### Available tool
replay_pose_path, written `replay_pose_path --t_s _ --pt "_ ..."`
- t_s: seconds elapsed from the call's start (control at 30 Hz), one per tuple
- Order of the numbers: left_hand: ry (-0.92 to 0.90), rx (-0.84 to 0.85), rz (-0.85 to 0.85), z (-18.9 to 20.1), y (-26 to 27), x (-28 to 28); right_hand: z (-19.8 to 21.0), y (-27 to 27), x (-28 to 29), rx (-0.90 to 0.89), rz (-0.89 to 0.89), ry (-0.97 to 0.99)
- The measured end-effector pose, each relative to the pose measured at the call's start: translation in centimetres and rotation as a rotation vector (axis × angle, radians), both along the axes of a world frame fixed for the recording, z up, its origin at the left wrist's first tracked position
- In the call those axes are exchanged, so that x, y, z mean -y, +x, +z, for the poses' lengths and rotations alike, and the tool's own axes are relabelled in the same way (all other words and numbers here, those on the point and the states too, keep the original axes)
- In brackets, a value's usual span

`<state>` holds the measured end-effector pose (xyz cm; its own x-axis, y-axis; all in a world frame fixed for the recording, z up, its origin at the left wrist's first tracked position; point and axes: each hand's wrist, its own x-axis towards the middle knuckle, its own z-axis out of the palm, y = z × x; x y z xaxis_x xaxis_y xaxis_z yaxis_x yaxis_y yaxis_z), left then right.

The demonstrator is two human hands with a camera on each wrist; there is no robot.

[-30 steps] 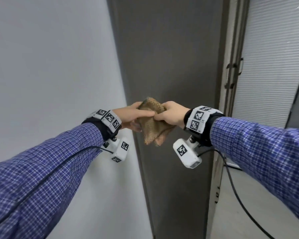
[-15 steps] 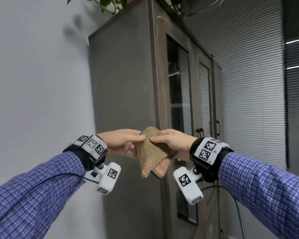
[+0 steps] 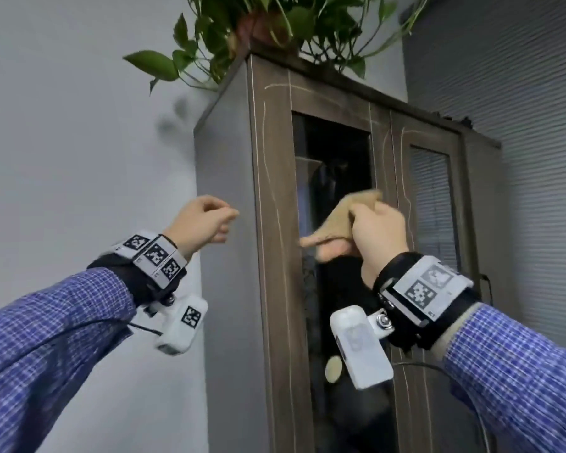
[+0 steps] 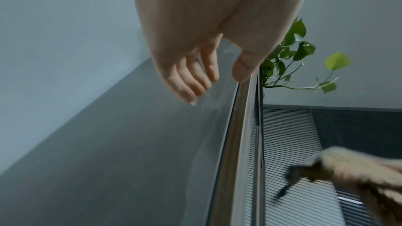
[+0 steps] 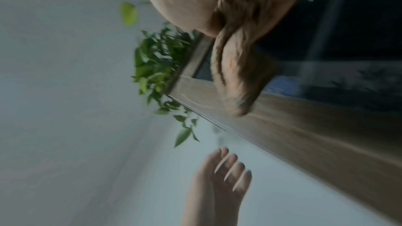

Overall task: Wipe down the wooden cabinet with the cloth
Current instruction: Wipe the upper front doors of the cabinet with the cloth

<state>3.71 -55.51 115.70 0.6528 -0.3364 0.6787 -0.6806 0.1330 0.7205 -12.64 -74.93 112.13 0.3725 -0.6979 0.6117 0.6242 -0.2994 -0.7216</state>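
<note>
A tall dark wooden cabinet (image 3: 272, 223) with glass doors stands against the grey wall. My right hand (image 3: 378, 230) grips a bunched tan cloth (image 3: 337, 220) in front of the left glass door, close to the door frame. The cloth (image 5: 234, 75) hangs from that fist in the right wrist view, over the wooden frame (image 5: 304, 135). My left hand (image 3: 206, 220) hovers empty beside the cabinet's grey side panel (image 3: 226, 256), fingers loosely curled. In the left wrist view its fingers (image 4: 195, 78) hang relaxed near the cabinet's front edge (image 4: 237, 126), and the cloth (image 4: 359, 169) shows at lower right.
A potted trailing plant (image 3: 268, 31) sits on the cabinet top, leaves hanging over its left front corner. A grey wall (image 3: 79, 125) lies to the left. Slatted blinds (image 3: 520, 158) cover the right side. A door handle (image 3: 486, 286) shows right of my wrist.
My left hand has let go of the cloth and moved left. The right hand has carried the cloth up to the glass door. The view has tilted up to the cabinet top.
</note>
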Motion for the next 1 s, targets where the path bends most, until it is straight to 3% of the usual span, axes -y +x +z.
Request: replay_pose_path --t_s 0.07,0.17,0.3,0.47,0.57,0.63,0.73,0.87,0.93,1.0 --pt "-0.062 0.122 0.173 1.5 0.8 0.4 2.9 0.1 0.8 0.09 -0.239 -0.257" --pt "-0.069 0.32 0.261 3.3 1.6 2.2 5.7 2.1 0.2 0.016 -0.522 -0.696" --pt "-0.055 0.454 0.271 4.8 2.4 5.0 5.1 7.8 -1.1 -0.148 -0.562 -1.079" --pt "0.017 0.629 0.363 4.2 2.7 5.8 0.6 8.8 1.3 -0.131 -0.53 -1.271" --pt "0.026 0.587 0.394 4.0 1.9 6.2 -4.9 8.1 3.5 -0.093 -0.46 -1.498" --pt "-0.01 0.557 0.372 4.4 1.3 6.5 -6.4 8.5 4.4 -0.076 -0.417 -1.634" --pt "-0.111 0.385 0.297 4.5 0.1 7.1 -2.2 9.7 4.5 -0.087 -0.611 -1.714" --pt "-0.139 0.29 0.381 4.6 -2.9 7.5 5.7 9.7 3.3 0.055 -0.608 -1.448" --pt "-0.139 0.257 0.431 4.6 -4.0 7.9 4.7 9.5 3.4 0.095 -0.573 -1.514" --pt "-0.16 0.206 0.407 4.5 -4.9 8.6 1.2 9.1 4.3 0.134 -0.518 -1.624"
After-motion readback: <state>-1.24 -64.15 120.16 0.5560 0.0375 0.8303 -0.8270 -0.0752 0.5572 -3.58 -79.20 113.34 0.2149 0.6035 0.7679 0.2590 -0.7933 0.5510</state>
